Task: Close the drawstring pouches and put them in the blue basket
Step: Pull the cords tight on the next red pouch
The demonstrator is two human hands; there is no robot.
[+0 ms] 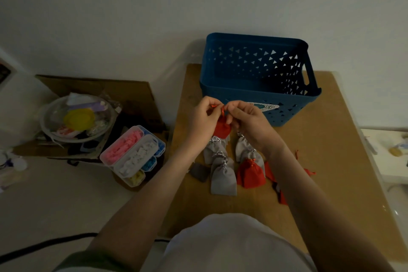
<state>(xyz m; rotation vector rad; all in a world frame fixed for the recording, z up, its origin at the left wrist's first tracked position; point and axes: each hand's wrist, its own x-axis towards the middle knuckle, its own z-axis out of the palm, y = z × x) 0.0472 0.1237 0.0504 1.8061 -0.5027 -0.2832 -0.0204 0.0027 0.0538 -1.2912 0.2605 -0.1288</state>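
— What is held up in front of the blue basket (pixel 260 95)?
— A red pouch (pixel 221 128); its strings are pinched by the left hand (pixel 204 120) and right hand (pixel 249 123).

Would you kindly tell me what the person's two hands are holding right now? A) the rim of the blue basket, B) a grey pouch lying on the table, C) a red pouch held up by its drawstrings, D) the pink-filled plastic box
C: the left hand and right hand each pinch a drawstring, and the red pouch hangs between them, in front of the blue basket.
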